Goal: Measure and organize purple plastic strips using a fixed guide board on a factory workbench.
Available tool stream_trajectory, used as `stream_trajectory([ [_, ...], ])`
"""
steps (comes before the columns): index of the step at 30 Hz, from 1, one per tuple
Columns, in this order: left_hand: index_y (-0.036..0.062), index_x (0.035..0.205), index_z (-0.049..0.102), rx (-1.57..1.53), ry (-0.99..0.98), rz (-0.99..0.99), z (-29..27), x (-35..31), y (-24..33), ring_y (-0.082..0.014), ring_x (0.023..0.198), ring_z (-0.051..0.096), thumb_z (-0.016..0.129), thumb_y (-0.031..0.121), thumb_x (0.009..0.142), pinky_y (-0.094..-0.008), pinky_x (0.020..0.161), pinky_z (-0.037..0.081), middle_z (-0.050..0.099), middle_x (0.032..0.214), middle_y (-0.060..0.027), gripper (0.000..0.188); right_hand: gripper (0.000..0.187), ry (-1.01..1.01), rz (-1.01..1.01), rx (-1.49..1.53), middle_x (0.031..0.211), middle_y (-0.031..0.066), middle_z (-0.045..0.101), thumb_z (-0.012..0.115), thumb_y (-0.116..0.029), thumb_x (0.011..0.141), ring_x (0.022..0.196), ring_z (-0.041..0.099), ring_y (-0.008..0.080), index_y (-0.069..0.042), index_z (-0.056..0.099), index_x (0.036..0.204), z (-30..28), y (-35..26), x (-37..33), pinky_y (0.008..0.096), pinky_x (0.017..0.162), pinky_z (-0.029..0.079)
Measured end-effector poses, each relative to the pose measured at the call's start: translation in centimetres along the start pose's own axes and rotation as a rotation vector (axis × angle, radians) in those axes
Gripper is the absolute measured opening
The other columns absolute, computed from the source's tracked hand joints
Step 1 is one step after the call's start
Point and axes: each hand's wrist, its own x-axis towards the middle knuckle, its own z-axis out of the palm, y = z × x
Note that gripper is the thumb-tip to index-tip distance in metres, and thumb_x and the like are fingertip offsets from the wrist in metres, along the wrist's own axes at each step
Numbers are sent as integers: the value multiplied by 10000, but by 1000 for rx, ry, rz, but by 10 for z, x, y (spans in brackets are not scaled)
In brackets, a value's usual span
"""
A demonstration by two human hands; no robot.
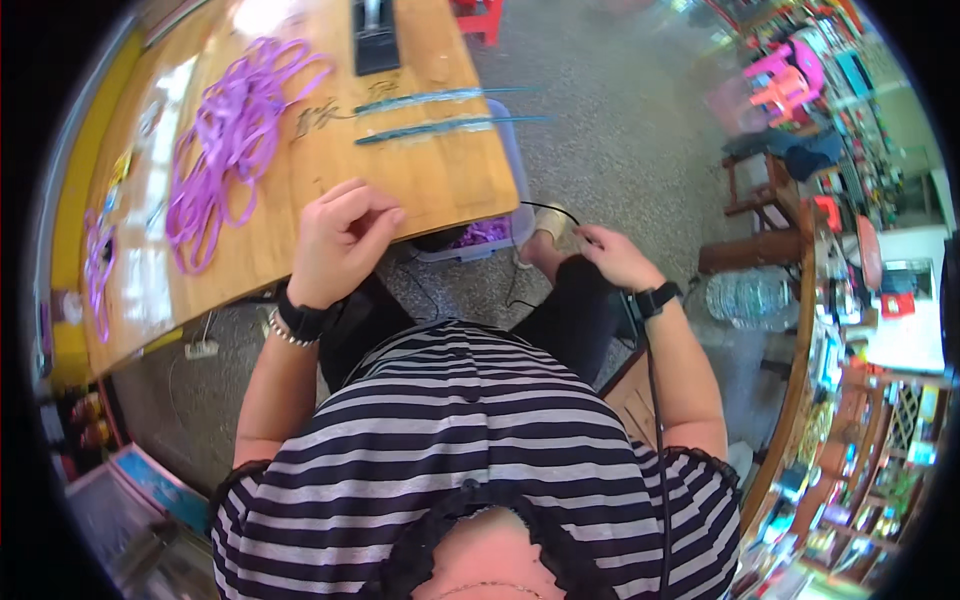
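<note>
Purple, loosely looped ribbon heap [232, 125] lies on the brown wooden table [440, 165], left of our nearer left hand [338, 240], long axis running away from us; whether it or our right hand [622, 260] grips anything, we cannot tell.

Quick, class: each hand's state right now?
Left hand: loosely curled at the wooden table's edge; any held thing is hidden.
Right hand: partly curled; a black cord reaches it, but whether gripped cannot be told.

Tabletop [440, 175]: smooth, glossy wood. Ribbon [228, 125]: slightly shiny cloth. Tub [468, 254]: translucent plastic. Shirt [480, 405]: matt cloth.
</note>
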Motion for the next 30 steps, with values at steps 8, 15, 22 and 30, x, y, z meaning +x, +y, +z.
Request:
stream_trajectory([
  [8, -11, 815, 647, -37, -31, 3, -6, -3, 1, -139, 594, 513, 678, 13, 846, -264, 552, 382, 554, 698, -61, 50, 373, -14, 270, 448, 1167, 46, 640, 552, -238, 992, 1066, 594, 137, -101, 570, 1338, -67, -8, -55, 336, 892, 482],
  [15, -17, 818, 642, -40, -72, -49, -1, 0, 7, -131, 626, 506, 657, 1, 855, -259, 574, 375, 559, 712, -57, 44, 437, 358, 133, 1523, 1265, 160, 608, 585, -353, 983, 1138, 594, 299, -57, 550, 1303, -60, 82, -75, 506, 983, 485],
  [22, -16, 803, 634, 37, -54, -71, 4, 0, 9, -105, 588, 469, 662, 15, 872, -249, 545, 345, 525, 690, -33, 81, 388, 553, -271, 2047, 1070, 101, 643, 585, -433, 959, 1003, 603, 266, -83, 615, 1123, -95, 77, -55, 462, 931, 478],
  [30, -16, 791, 626, 110, -66, -101, 6, 2, 5, -95, 592, 462, 647, 24, 891, -253, 548, 343, 521, 691, -24, 109, 338, 406, -559, 1691, 1056, 72, 662, 502, -372, 1017, 968, 601, 229, -85, 637, 1136, -170, 84, -60, 424, 923, 470],
])
